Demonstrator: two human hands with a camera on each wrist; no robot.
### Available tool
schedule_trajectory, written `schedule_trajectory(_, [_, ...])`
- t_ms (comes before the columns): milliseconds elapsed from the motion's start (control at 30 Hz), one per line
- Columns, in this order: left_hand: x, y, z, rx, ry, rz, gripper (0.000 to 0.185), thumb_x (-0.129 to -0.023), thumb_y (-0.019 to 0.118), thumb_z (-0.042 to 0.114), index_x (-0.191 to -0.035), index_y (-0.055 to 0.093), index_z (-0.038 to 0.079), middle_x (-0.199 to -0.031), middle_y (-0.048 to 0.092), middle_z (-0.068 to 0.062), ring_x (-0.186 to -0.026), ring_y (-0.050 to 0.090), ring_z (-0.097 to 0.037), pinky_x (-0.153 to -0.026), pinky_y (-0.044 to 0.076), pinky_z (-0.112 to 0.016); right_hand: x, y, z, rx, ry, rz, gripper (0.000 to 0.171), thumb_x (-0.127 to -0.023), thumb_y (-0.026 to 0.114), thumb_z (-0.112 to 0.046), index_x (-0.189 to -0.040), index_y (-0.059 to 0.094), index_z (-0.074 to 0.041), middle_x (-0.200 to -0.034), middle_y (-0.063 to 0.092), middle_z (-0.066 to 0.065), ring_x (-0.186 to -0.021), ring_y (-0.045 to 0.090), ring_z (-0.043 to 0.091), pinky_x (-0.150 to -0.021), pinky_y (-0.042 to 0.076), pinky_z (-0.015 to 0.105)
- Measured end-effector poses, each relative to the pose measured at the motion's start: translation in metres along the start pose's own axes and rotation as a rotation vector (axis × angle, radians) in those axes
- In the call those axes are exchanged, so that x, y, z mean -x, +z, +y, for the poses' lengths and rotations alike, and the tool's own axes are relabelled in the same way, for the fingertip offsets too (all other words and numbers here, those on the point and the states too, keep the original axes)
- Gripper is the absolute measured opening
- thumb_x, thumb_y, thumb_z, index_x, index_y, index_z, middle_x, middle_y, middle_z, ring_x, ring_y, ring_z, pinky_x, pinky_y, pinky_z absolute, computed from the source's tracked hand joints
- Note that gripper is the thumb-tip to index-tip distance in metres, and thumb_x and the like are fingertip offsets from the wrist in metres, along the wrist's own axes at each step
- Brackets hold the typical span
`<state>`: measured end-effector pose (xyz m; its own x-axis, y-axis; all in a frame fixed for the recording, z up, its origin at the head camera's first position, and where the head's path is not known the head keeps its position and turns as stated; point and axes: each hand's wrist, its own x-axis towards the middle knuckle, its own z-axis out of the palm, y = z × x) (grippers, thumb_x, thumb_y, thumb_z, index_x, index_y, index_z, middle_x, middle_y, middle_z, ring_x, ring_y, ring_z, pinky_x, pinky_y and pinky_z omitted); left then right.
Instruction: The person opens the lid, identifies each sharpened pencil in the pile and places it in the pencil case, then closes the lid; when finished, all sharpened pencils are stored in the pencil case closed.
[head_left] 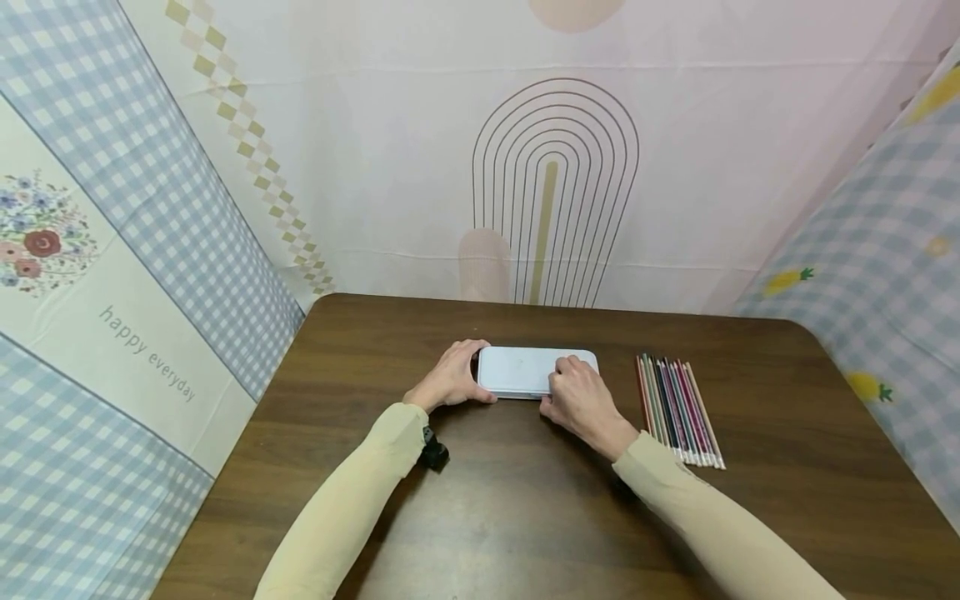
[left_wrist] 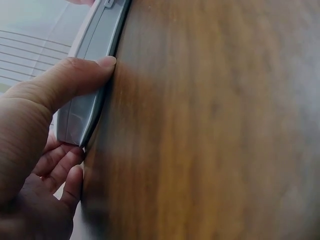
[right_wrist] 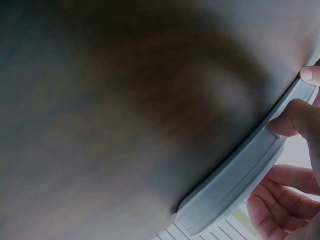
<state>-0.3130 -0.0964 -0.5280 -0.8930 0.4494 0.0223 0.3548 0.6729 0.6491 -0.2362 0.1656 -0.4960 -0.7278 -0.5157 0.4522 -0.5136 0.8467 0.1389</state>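
Flat pale-blue rectangular plastic case [head_left: 525,371] on brown wooden table [head_left: 525,517]: left hand [head_left: 450,379] grips 9 o'clock end, right hand [head_left: 581,400] grips 4 o'clock edge, thumbs pressing near side.

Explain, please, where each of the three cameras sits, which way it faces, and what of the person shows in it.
Head: above, facing forward and down at the table; both sleeves, left hand and right hand on the pale case, pencils beside.
Left wrist: low, along the tabletop; thumb on the case's edge.
Right wrist: low, along the tabletop; fingers on the case.
All views share the case.
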Motion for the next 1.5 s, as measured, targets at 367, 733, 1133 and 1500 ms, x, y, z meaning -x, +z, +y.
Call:
schedule_trajectory(367, [-0.002, -0.001, -0.001, 0.015, 0.028, -0.003, 0.091, -0.068, 0.100, 0.030, -0.146, 0.058, 0.009, -0.143, 0.064, -0.014, -0.137, 0.053, -0.034, -0.124, 0.041, -0.054, 0.002, -0.003, -0.002, 0.061, -0.033, 0.038, 0.024, -0.074, 0.083, -0.018, -0.066, 0.068, -0.002, -0.074, 0.064, 0.010, -0.072, 0.063, 0.028, -0.069, 0.057, 0.041])
schedule_trajectory(733, [0.006, -0.012, 0.021, -0.008, -0.026, -0.032, 0.091, -0.069, 0.102, 0.023, -0.147, 0.058, 0.004, -0.147, 0.061, -0.017, -0.137, 0.054, -0.034, -0.122, 0.045, -0.049, -0.001, -0.015, 0.006, -0.086, -0.029, 0.047, 0.018, -0.080, 0.088, -0.011, -0.072, 0.074, -0.002, -0.081, 0.070, 0.012, -0.079, 0.066, 0.029, -0.078, 0.063, 0.044])
schedule_trajectory(1133, [0.009, -0.011, 0.019, 0.049, -0.060, -0.031, 0.103, -0.069, 0.102, 0.023, -0.155, 0.051, -0.004, -0.153, 0.054, -0.022, -0.141, 0.051, -0.034, -0.125, 0.043, -0.048, -0.009, -0.029, 0.015, -0.186, 0.016, 0.074, 0.021, -0.083, 0.092, -0.014, -0.089, 0.080, 0.003, -0.090, 0.075, 0.016, -0.084, 0.070, 0.032, -0.078, 0.064, 0.044])
schedule_trajectory(1500, [0.010, -0.009, 0.019, 0.071, -0.084, -0.011, 0.098, -0.069, 0.101, 0.023, -0.150, 0.053, -0.007, -0.145, 0.057, -0.021, -0.135, 0.055, -0.033, -0.123, 0.045, -0.046, -0.025, -0.038, 0.028, -0.359, 0.200, 0.063, 0.023, -0.089, 0.090, -0.016, -0.098, 0.084, 0.004, -0.100, 0.080, 0.022, -0.099, 0.073, 0.041, -0.095, 0.060, 0.058])
